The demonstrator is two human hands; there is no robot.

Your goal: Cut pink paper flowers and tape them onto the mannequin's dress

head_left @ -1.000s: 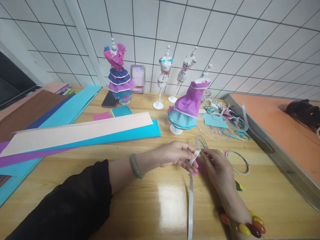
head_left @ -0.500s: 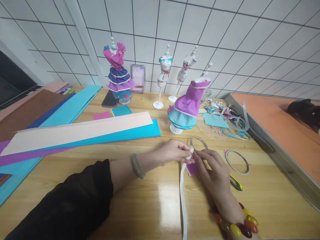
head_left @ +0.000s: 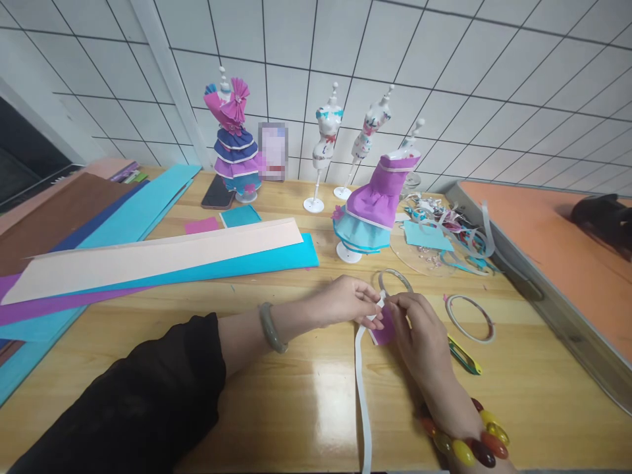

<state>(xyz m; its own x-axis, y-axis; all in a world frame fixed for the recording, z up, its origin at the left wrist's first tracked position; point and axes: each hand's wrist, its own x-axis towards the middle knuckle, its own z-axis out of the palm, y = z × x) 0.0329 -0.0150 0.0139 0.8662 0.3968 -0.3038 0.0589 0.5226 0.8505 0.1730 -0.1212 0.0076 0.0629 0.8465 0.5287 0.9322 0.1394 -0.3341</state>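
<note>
My left hand (head_left: 348,303) pinches the upper part of a narrow white strip (head_left: 362,395), which looks like tape and trails down the table to the front edge. My right hand (head_left: 419,329) is closed in a pinch right beside the strip's upper end; whatever its fingertips hold is too small to make out. Under both hands lies a small purple paper piece (head_left: 384,328) with a white edge, partly covered by my fingers. A tape roll (head_left: 409,284) rests just beyond my fingertips. To the right are a second tape roll (head_left: 490,329) and a yellow-green cutter (head_left: 465,356).
Folded crepe paper sheets (head_left: 162,258) spread across the left. Behind my hands stand a mannequin in a purple dress (head_left: 378,197), a bare mannequin (head_left: 326,141) and others. Scraps (head_left: 428,236) are heaped at right, by a grey-rimmed orange surface (head_left: 543,224).
My right fingertips have moved slightly up and off the strip's face, and more of the purple piece shows. The left hand keeps its pinch; the view shifted a little.
</note>
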